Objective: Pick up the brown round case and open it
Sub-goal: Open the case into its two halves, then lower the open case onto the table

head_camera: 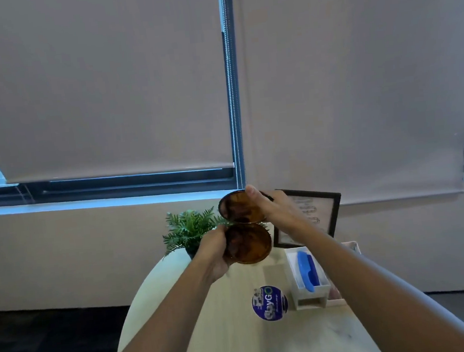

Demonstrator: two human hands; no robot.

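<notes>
The brown round case [248, 243] is held up above the far end of the table, swung open like a clamshell. Its lower half faces me, and my left hand [215, 254] grips that half by its left rim. The upper half, the lid [238, 207], stands tilted back above it. My right hand [273, 207] holds the lid's right edge, thumb on top. The two halves meet at a hinge in the middle. Both insides look dark brown; I cannot tell whether anything lies inside.
A pale round table [233, 330] lies below my arms. On it stand a small green plant [189, 230], a black picture frame [318, 213], a white box holding a blue tool [308, 271], and a blue round tub [269, 303]. Blinds cover the windows behind.
</notes>
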